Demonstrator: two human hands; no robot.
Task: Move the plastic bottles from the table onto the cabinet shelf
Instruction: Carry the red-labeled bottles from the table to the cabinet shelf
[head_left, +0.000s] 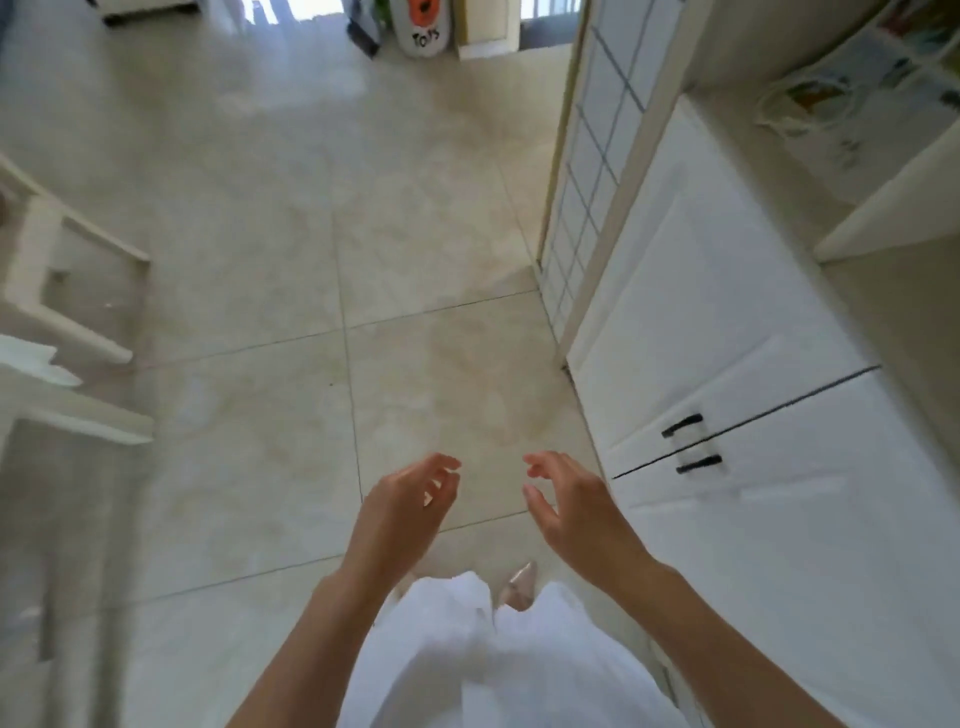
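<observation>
No plastic bottle is in view. My left hand (402, 506) and my right hand (569, 506) hang in front of me over the tiled floor, palms facing each other, fingers loosely curled and holding nothing. The white cabinet (753, 364) stands along the right, its doors shut, with black handles (691, 447) near my right hand. A recessed cabinet shelf (852, 171) lies above the doors at the upper right, with a blurred printed item on it. The picture is motion-blurred.
Pale tiled floor (291, 260) stretches ahead. White chair or table legs (67, 291) stand at the left edge. A white container marked "TOYS" (423, 26) stands at the far end. A gridded glass door (587, 171) adjoins the cabinet.
</observation>
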